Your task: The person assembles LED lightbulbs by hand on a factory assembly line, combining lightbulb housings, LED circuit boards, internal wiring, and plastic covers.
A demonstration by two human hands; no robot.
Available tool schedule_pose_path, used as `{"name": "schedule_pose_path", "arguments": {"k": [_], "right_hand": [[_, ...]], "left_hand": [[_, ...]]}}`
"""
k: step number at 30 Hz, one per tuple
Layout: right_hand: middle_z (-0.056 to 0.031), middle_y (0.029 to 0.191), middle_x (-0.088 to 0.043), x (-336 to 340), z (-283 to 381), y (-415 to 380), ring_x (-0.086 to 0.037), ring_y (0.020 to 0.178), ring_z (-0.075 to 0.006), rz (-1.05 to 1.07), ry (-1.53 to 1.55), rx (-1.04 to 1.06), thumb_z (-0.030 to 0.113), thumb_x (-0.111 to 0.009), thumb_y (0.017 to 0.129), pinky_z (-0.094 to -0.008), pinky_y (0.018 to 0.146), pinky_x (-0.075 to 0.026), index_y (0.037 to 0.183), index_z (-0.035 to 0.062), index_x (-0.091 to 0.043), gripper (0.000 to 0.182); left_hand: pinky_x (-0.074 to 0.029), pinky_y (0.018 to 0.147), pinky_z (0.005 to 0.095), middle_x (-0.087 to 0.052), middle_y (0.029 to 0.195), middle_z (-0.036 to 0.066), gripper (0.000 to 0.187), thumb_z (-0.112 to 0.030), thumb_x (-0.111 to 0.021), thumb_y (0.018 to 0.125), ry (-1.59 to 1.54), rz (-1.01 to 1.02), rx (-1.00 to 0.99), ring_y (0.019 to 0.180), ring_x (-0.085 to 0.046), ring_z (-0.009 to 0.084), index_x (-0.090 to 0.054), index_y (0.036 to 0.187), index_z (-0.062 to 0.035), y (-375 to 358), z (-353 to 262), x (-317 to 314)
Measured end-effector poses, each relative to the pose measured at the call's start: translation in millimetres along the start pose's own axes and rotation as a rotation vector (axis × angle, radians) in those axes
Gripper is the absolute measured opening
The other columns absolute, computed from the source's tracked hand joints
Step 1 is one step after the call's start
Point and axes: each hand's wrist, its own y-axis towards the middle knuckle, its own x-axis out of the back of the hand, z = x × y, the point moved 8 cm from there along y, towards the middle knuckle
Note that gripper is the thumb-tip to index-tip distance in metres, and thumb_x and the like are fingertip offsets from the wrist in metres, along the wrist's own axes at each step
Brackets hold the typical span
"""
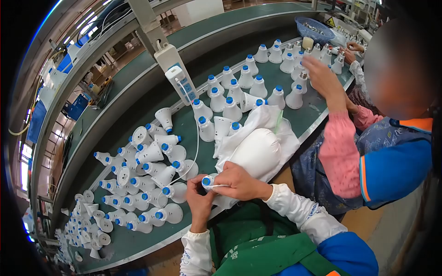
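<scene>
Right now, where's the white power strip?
In the head view, the white power strip hangs on the grey post left of centre at the top, above the green belt. Its white cable runs down toward the bulb housing in both hands.

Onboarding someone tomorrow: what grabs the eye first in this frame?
The heap of white bulb housings with blue caps, lying on the green belt left of the hands. Near centre, the left hand and right hand hold one housing against a white cloth bundle. Farther along, a co-worker's hand reaches over upright housings.
</scene>
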Motion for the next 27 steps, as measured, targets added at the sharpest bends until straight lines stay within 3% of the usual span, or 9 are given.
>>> {"name": "schedule_pose_path", "arguments": {"k": [9, 11, 13, 15, 18, 21, 23, 25, 27], "right_hand": [[-0.0071, 0.061, -0.053, 1, -12, -4, -0.044, 0.061, -0.0272, 0.047, 0.002, -0.163, 0.025, -0.059, 0.078, -0.0374, 0.062, -0.037, 0.068, 0.0112, -0.059, 0.017], [-0.0063, 0.065, -0.054, -3, -21, -8, -0.047, 0.067, -0.0248, 0.021, -0.033, -0.188, 0.027, -0.061, 0.078, -0.0355, 0.064, -0.039, 0.076, 0.0098, -0.065, 0.017], [-0.0073, 0.066, -0.056, -5, -26, -9, -0.05, 0.07, -0.0262, 0.019, -0.038, -0.228, 0.028, -0.061, 0.078, -0.0364, 0.065, -0.04, 0.076, 0.0099, -0.065, 0.018], [-0.0079, 0.067, -0.056, -4, -30, -9, -0.05, 0.07, -0.0268, 0.011, -0.04, -0.29, 0.029, -0.06, 0.08, -0.0368, 0.065, -0.04, 0.076, 0.0098, -0.065, 0.02], [-0.0145, 0.066, -0.056, -5, -27, -8, -0.053, 0.069, -0.0357, -0.039, 0.036, -0.268, 0.033, -0.055, 0.083, -0.044, 0.066, -0.041, 0.072, 0.0086, -0.058, 0.027], [-0.0151, 0.066, -0.057, -9, -27, -9, -0.053, 0.068, -0.0358, -0.007, 0.011, -0.265, 0.035, -0.054, 0.084, -0.0448, 0.065, -0.04, 0.072, 0.0081, -0.057, 0.029], [-0.0144, 0.067, -0.057, -14, -28, -11, -0.053, 0.068, -0.0369, 0.051, 0.057, -0.27, 0.036, -0.054, 0.084, -0.0451, 0.065, -0.04, 0.072, 0.0082, -0.057, 0.031], [-0.0131, 0.065, -0.056, -14, -26, -12, -0.052, 0.067, -0.0362, 0.06, 0.072, -0.263, 0.037, -0.054, 0.085, -0.0444, 0.065, -0.04, 0.072, 0.0089, -0.057, 0.031], [-0.0123, 0.063, -0.054, -15, -23, -14, -0.05, 0.066, -0.0349, 0.077, 0.033, -0.208, 0.036, -0.054, 0.085, -0.0437, 0.065, -0.04, 0.071, 0.0091, -0.057, 0.03]], "left_hand": [[-0.044, 0.084, 0.0268, -0.056, 0.101, 0.006, 0.042, -0.004, -0.075, 0.071, 0.06, 0.016, -0.089, 0.09, -0.055, 0.0128, -0.05, 0.104, -0.0027, -4, -2, -4], [-0.044, 0.084, 0.0271, -0.056, 0.101, 0.006, 0.042, -0.003, -0.074, 0.071, 0.038, -0.037, -0.088, 0.09, -0.054, 0.0135, -0.05, 0.105, -0.0024, -4, -3, 2], [-0.043, 0.087, 0.0294, -0.054, 0.103, 0.008, 0.045, 0.003, -0.072, 0.066, -0.021, -0.046, -0.035, 0.095, -0.054, 0.0168, -0.052, 0.106, -0.0005, -4, -7, 14], [-0.043, 0.089, 0.0312, -0.054, 0.104, 0.01, 0.046, 0.004, -0.071, 0.064, 0.067, -0.109, -0.09, 0.098, -0.053, 0.0182, -0.051, 0.106, 0.0005, -6, -32, 33], [-0.042, 0.092, 0.033, -0.054, 0.106, 0.01, 0.046, 0.002, -0.069, 0.066, 0.068, -0.123, -0.229, 0.099, -0.053, 0.0189, -0.05, 0.108, -0.0002, -4, -89, 45], [-0.043, 0.09, 0.0327, -0.054, 0.107, 0.01, 0.045, 0.001, -0.067, 0.067, 0.059, -0.071, -0.321, 0.099, -0.054, 0.0182, -0.049, 0.109, -0.0017, 10, -153, 15], [-0.043, 0.09, 0.0327, -0.055, 0.106, 0.011, 0.047, 0.002, -0.07, 0.063, 0.062, 0.12, -0.264, 0.098, -0.054, 0.0196, -0.051, 0.106, -0.0001, 33, -174, -26], [-0.044, 0.076, 0.0242, -0.056, 0.1, 0.005, 0.047, -0.002, -0.071, 0.064, 0.1, 0.309, -0.251, 0.088, -0.055, 0.0129, -0.052, 0.107, -0.0011, 69, -175, -77], [-0.044, 0.07, 0.0226, -0.056, 0.093, 0.001, 0.046, -0.009, -0.076, 0.065, 0.127, 0.363, -0.258, 0.082, -0.053, 0.0096, -0.056, 0.105, -0.0026, 111, -168, -131]]}}
